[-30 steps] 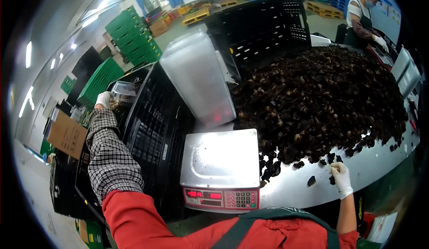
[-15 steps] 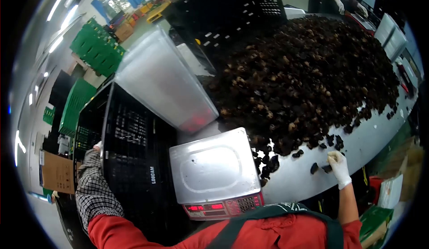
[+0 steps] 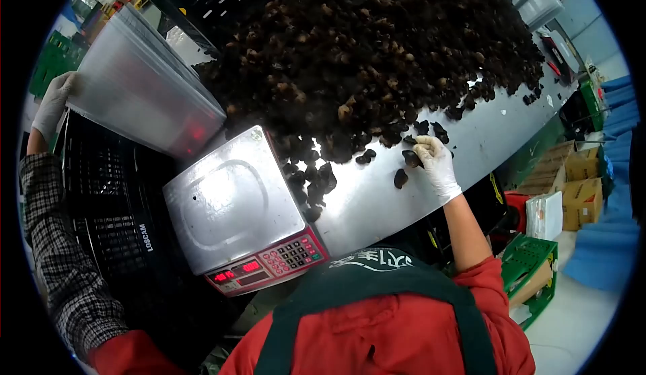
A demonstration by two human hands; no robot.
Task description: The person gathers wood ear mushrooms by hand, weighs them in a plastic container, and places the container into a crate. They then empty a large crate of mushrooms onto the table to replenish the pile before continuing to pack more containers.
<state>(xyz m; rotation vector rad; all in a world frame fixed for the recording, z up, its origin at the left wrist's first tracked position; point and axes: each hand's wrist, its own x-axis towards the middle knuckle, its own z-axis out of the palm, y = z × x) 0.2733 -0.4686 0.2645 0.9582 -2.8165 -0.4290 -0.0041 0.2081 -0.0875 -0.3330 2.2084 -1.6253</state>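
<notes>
My gloved left hand (image 3: 55, 102) is at the far left, its fingers closed on the outer edge of a stack of clear plastic tubs (image 3: 145, 82). The stack lies tilted beside the scale. My gloved right hand (image 3: 437, 166) pinches a dark wood ear mushroom piece (image 3: 412, 159) just above the metal table (image 3: 363, 207). Another loose piece (image 3: 401, 178) lies close by. Beyond it spreads a big heap of dark wood ear mushrooms (image 3: 377, 59). Between my arms, a digital scale (image 3: 232, 203) with red lit digits has a small dark speck on its plate.
A black crate (image 3: 111, 230) stands left of the scale, and another black crate (image 3: 202, 2) is behind the tubs. White trays (image 3: 533, 0) sit at the table's far right. Right of the table are a green crate (image 3: 531, 274) and cardboard boxes (image 3: 582, 200).
My left hand has gone from the black crate up to the clear tubs. My right hand stays near the loose pieces at the heap's edge. The view has tilted down and turned right.
</notes>
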